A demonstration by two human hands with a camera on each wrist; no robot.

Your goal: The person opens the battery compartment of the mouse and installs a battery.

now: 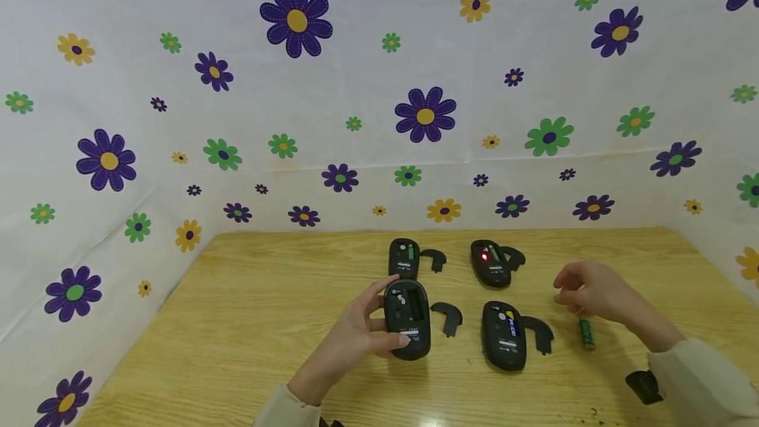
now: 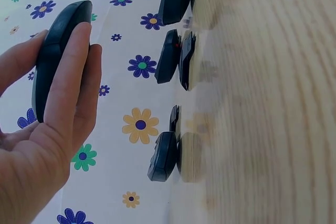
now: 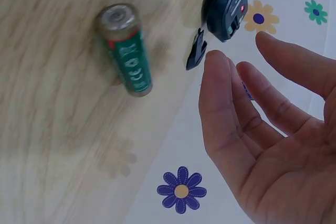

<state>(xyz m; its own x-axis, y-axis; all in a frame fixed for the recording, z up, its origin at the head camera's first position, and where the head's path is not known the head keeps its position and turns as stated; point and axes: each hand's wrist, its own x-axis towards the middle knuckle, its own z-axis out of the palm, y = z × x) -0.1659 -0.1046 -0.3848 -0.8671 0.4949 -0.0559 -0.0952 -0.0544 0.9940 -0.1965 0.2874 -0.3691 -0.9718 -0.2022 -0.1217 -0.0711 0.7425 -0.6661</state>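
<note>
My left hand grips a black computer mouse by its sides above the table, its underside with a vacant battery slot toward the head camera. Seen from the left wrist, the fingers wrap the mouse edge-on. A green AA battery lies on the table just below my right hand. In the right wrist view the battery stays apart from the right hand, whose fingers are loosely bent with nothing between them and the thumb. A detached black battery cover lies right of the held mouse.
Three other mice lie upside down on the wooden table: one at the back, one with a red light and one nearer. Each has a battery inside and a loose cover beside it. A flowered cloth stands behind.
</note>
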